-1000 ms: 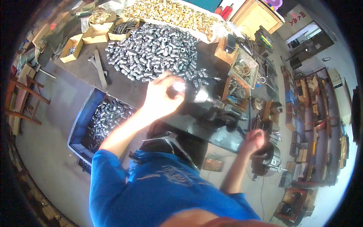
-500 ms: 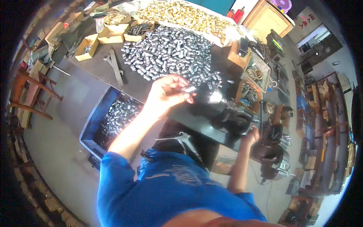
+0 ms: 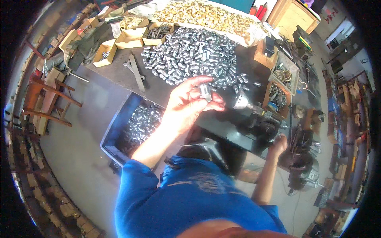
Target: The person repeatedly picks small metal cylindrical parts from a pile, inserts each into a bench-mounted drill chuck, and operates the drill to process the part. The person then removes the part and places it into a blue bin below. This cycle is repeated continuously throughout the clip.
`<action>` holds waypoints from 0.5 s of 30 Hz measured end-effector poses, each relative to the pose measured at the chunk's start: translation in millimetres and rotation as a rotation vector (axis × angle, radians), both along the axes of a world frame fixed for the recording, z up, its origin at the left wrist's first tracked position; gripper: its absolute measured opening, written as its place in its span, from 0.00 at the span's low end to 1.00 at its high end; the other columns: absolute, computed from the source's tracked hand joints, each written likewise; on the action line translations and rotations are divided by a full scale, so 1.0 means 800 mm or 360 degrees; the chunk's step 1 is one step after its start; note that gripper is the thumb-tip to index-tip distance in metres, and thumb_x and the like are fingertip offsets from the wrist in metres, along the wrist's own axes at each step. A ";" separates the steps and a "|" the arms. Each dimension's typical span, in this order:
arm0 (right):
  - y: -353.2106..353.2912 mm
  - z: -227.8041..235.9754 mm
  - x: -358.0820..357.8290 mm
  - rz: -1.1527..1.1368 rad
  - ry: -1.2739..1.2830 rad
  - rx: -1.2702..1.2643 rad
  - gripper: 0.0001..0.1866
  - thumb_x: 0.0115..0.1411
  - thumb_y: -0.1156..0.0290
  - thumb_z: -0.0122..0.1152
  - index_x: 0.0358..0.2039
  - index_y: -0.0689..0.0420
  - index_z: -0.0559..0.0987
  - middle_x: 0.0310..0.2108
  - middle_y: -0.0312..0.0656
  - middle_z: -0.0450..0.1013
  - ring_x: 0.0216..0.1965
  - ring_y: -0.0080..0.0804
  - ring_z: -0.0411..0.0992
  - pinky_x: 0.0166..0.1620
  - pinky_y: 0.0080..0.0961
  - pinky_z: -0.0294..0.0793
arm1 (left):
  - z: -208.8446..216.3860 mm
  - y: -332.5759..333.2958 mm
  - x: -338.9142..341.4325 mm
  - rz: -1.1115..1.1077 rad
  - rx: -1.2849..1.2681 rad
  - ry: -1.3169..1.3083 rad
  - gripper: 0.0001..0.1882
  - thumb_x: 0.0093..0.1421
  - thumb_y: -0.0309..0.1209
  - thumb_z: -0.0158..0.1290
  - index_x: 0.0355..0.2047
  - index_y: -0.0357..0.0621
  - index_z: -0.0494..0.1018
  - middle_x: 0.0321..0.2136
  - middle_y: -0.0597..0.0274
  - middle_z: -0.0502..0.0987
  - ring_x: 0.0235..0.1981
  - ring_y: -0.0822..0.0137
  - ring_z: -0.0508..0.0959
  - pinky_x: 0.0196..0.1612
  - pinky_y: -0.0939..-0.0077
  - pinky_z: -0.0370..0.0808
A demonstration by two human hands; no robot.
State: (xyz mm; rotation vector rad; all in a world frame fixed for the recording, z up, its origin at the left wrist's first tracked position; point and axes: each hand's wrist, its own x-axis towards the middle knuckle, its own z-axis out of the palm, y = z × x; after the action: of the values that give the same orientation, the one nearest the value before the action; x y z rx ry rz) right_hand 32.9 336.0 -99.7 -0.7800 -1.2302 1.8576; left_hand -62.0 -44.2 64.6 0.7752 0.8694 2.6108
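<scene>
Pinching a ridged, silvery metal fitting point(image 3: 205, 92), the left hand point(image 3: 188, 102) is now holding it more upright than before, near the worktop's point(image 3: 158, 92) front edge, its side facing the wearer. The right hand point(image 3: 279, 145) is curling beside the dark bench machine point(image 3: 264, 127), grip unclear.

Red characters point(image 3: 329, 16) stand on the far wall point(image 3: 333, 25), too small and blurred to read

The left grip point(image 3: 190, 101) pinches with thumb point(image 3: 196, 106) and fingers point(image 3: 216, 104), while the right grip point(image 3: 279, 145) sits forward, forearm point(image 3: 266, 180) extended.
</scene>
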 end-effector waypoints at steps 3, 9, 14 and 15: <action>0.010 -0.010 0.002 0.0025 0.0023 -0.0003 0.09 0.54 0.68 0.50 0.24 0.59 0.72 0.17 0.33 0.60 0.16 0.17 0.55 0.17 0.13 0.49 | 0.003 0.004 0.005 0.0172 -0.0124 0.0100 0.24 0.54 0.22 0.50 0.51 0.33 0.59 0.30 0.48 0.74 0.31 0.56 0.77 0.44 0.60 0.73; -0.004 0.009 -0.001 -0.0034 -0.0099 -0.0053 0.07 0.53 0.68 0.50 0.24 0.59 0.71 0.15 0.31 0.59 0.16 0.16 0.54 0.17 0.13 0.48 | 0.021 0.004 0.021 0.0670 -0.0812 0.0036 0.21 0.47 0.16 0.55 0.44 0.31 0.66 0.26 0.54 0.74 0.23 0.67 0.76 0.34 0.73 0.76; 0.000 0.006 0.001 0.0027 -0.0034 -0.0055 0.06 0.53 0.69 0.50 0.24 0.57 0.72 0.14 0.30 0.58 0.15 0.16 0.54 0.17 0.13 0.49 | 0.018 0.010 0.024 0.1139 -0.1064 0.0323 0.22 0.42 0.18 0.62 0.40 0.35 0.70 0.27 0.67 0.72 0.22 0.82 0.68 0.26 0.91 0.65; -0.003 0.008 0.000 0.0022 -0.0033 -0.0101 0.06 0.53 0.69 0.50 0.24 0.56 0.72 0.14 0.30 0.59 0.15 0.16 0.54 0.17 0.13 0.49 | 0.016 0.009 0.025 0.1166 -0.1107 0.0324 0.22 0.42 0.19 0.62 0.40 0.35 0.71 0.26 0.69 0.71 0.22 0.83 0.67 0.26 0.92 0.63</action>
State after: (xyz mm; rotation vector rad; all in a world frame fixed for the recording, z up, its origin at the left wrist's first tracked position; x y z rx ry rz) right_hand 32.5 333.8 -93.1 -0.8287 -1.1974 1.9120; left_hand -42.3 -36.9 77.6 0.5828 2.3078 2.4432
